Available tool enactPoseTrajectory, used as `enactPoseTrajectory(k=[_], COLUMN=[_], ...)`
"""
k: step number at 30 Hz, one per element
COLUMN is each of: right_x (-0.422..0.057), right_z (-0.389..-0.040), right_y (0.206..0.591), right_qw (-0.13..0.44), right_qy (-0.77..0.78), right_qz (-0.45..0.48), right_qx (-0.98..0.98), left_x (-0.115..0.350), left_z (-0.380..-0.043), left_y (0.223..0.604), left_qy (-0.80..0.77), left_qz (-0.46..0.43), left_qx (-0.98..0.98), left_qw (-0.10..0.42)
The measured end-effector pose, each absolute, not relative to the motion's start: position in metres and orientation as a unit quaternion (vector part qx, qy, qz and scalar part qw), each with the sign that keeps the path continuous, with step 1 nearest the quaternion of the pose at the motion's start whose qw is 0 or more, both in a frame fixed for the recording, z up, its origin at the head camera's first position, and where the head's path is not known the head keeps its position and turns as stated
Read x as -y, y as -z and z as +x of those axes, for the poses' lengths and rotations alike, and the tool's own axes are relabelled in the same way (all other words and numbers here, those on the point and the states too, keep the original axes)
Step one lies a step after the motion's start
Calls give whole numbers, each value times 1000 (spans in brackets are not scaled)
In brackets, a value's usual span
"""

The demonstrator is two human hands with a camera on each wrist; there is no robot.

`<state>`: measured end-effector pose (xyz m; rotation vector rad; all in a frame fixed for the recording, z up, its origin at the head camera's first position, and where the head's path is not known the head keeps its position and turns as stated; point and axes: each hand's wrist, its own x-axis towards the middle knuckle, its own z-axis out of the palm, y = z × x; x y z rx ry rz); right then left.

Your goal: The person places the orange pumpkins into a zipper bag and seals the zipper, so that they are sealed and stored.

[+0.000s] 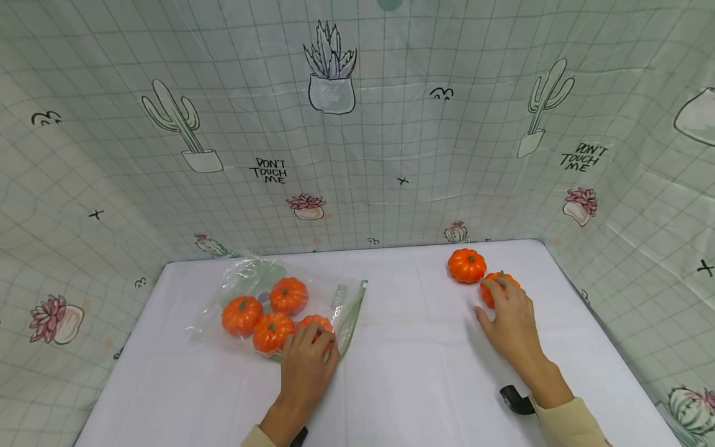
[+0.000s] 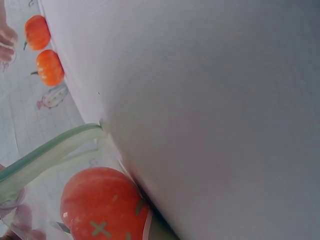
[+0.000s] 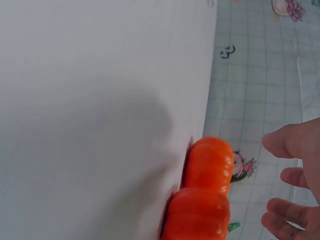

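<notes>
A clear zip bag (image 1: 341, 288) lies on the left of the table with several small orange pumpkins (image 1: 288, 295) in it. My left hand (image 1: 307, 363) is at the bag's near right corner, over one pumpkin (image 2: 105, 202). In the left wrist view its fingers hold up the bag's green zip edge (image 2: 55, 145); the exact grip is partly hidden. At the back right, two more pumpkins sit side by side, a far one (image 1: 467, 266) and a nearer one (image 3: 197, 215). Above the nearer one hovers my right hand (image 1: 511, 320), fingers spread and apart from it in the right wrist view.
A white cloth (image 1: 402, 372) covers the table. Patterned curtains (image 1: 391, 143) with cactus drawings rise behind and on both sides. A black strap piece (image 1: 516, 400) shows at the right wrist.
</notes>
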<state>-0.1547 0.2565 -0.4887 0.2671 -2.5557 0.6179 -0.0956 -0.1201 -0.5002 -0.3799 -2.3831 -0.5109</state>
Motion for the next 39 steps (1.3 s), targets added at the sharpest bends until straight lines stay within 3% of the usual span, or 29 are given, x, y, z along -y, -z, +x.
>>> enactPoseTrajectory(k=[39], right_x=[-299], right_z=[-170], right_y=[512], right_qw=[162], right_qy=[-182], right_qz=[79], right_qx=[967], left_x=[121], left_z=[-96], left_y=[503], left_qy=[201], left_qz=[-146], left_qx=[916], left_qw=[316])
